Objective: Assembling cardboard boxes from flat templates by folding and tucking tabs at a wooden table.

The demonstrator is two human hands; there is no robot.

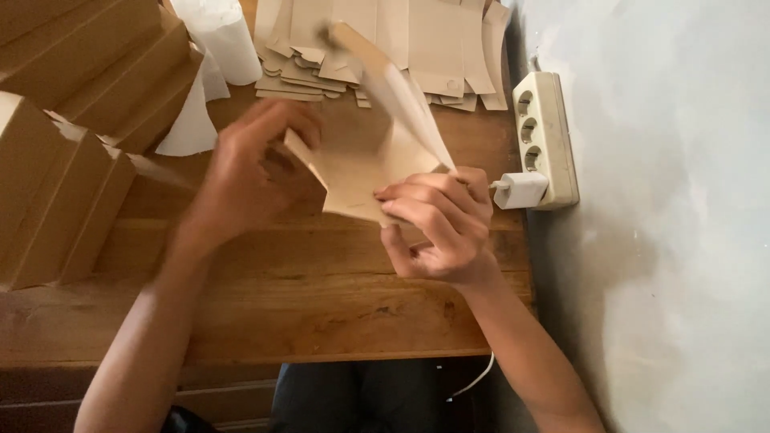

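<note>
- Two bare hands worked one flat kraft cardboard box blank point(365, 164) above the wooden table point(321, 297), near its right edge; the blank hung in the air, clear of the tabletop.
- Right hand point(437, 228) had its fingers closed together on the blank's lower right corner, thumb underneath, so that corner was clamped.
- Left hand point(257, 172) curled round the blank's left edge; motion blur hid the fingertips, so how firmly it gripped could not be told.
- One long flap point(393, 88) stood up tilted and blurred. A judgement: a crease forced off its score line could have buckled or torn there, since thin card gives way at the fold.
- With only one corner surely pinched, the blank might have twisted out and dropped toward the stack of flat blanks point(385, 40) at the back.
- Left of the hands sat folded brown boxes point(72, 160), near the left forearm; a wide elbow swing could have knocked them.
- White charger plug point(520, 191) in the cream power strip point(545, 136) sat just beside the right knuckles, and its cable point(473, 385) hung below the table edge; a snag seemed possible.
</note>
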